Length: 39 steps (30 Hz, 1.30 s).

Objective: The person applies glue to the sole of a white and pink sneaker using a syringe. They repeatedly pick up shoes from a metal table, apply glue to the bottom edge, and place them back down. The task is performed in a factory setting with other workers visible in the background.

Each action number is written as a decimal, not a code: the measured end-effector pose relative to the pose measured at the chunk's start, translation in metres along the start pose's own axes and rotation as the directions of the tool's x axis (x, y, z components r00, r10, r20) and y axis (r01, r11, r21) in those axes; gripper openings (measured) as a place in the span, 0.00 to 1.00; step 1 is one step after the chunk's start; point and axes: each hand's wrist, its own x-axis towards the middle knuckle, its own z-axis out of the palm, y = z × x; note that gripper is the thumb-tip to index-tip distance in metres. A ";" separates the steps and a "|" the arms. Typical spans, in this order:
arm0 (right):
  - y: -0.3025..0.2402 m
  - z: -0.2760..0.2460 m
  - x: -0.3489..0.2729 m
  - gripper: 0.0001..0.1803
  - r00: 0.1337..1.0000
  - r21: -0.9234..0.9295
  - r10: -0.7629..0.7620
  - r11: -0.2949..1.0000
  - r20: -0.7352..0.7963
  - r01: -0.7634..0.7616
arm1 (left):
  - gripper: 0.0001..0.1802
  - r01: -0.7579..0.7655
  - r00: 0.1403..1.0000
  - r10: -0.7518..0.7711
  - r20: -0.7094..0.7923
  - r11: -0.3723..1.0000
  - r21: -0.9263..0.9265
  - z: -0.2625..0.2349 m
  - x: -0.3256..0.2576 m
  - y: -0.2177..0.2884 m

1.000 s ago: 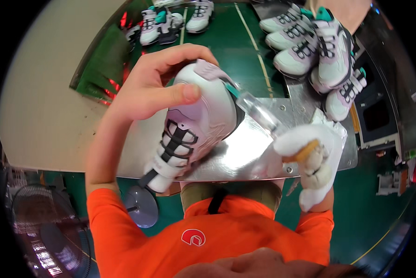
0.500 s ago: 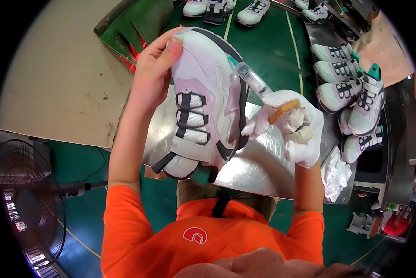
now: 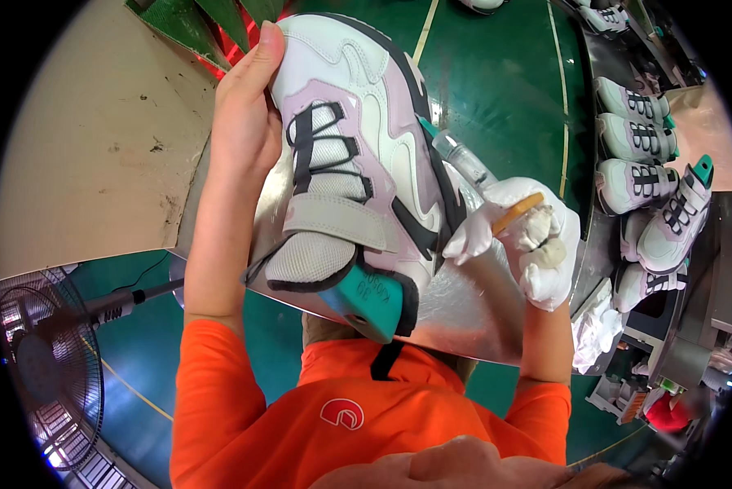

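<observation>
The shoe (image 3: 358, 163) has come closer and now stands upright, toe up, above the shiny metal table (image 3: 472, 310). The bare left hand (image 3: 244, 114) grips its side, fingers closed around it. The gloved right hand (image 3: 529, 236) is closed on a clear syringe (image 3: 464, 159) touching the shoe's edge. A teal tag (image 3: 362, 297) sits at the heel. More shoes (image 3: 639, 147) line up at right.

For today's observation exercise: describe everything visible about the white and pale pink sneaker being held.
The white and pale pink sneaker has black trim, black lace loops over white mesh, a grey strap and a teal heel tab. It is held above a shiny metal tray, toe away from the person. The bare left hand grips its side; the white-gloved right hand holds a clear syringe-like applicator against its edge.
</observation>
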 end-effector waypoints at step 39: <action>-0.120 0.007 -0.130 0.21 0.608 -0.885 -0.677 0.456 -0.414 -0.095 | 0.51 -0.409 0.633 0.040 0.773 0.865 0.291 0.194 -0.106 0.016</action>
